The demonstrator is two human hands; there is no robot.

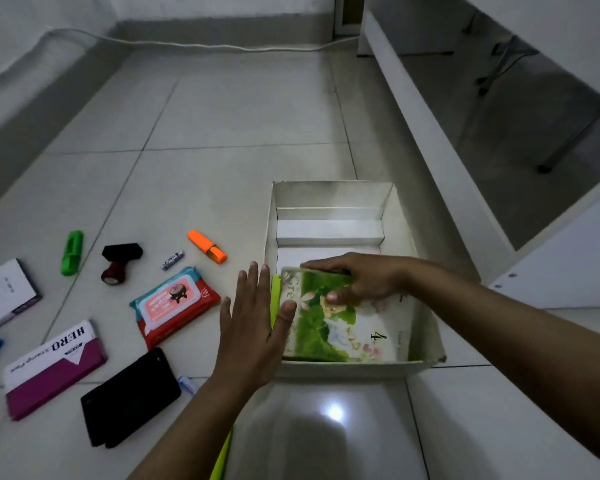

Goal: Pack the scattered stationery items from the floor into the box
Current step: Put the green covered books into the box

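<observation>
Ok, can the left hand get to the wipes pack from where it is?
Probably yes. The left hand is open beside the box, and the wipes pack lies just left of it on bare floor, nothing between.

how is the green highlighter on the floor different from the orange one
The green plastic highlighter lies far left, near the white booklet; the orange plastic highlighter lies nearer the white cardboard box. The green one points almost straight away from the camera, while the orange one lies diagonally. The green one is a single colour; the orange one shows a brighter cap end. Both lie flat on the tiled floor, still unpacked, touched by neither hand.
</observation>
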